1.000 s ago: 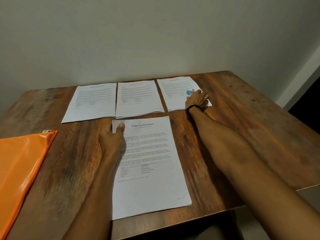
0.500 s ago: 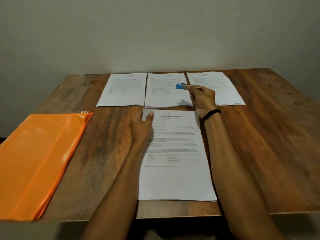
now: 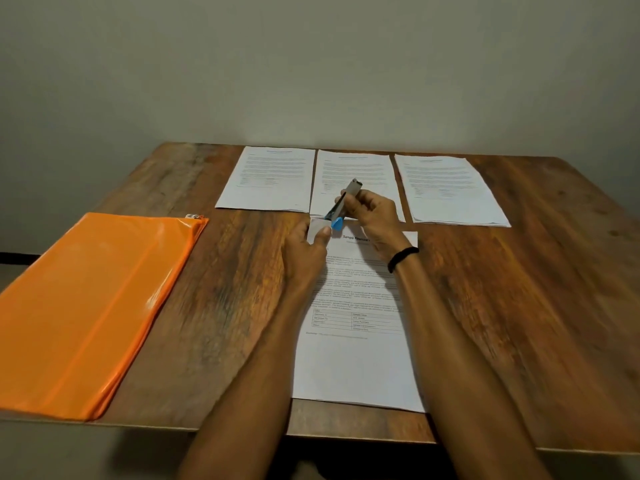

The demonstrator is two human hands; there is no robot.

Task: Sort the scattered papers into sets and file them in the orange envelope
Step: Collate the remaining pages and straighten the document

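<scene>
The right hand [image 3: 375,216] gripped a stapler [image 3: 343,206], its blue end at the eleven o'clock corner of the nearest papers [image 3: 356,358], while the left hand [image 3: 304,254] pinched that corner. If the sheets sat uneven under the thumb, a staple might well miss the lower ones or go in crooked. The orange envelope [image 3: 86,306] lay apart at nine o'clock; three other sets [image 3: 270,178] at twelve. Whether the stapler's mouth had the corner, I couldn't tell.
</scene>
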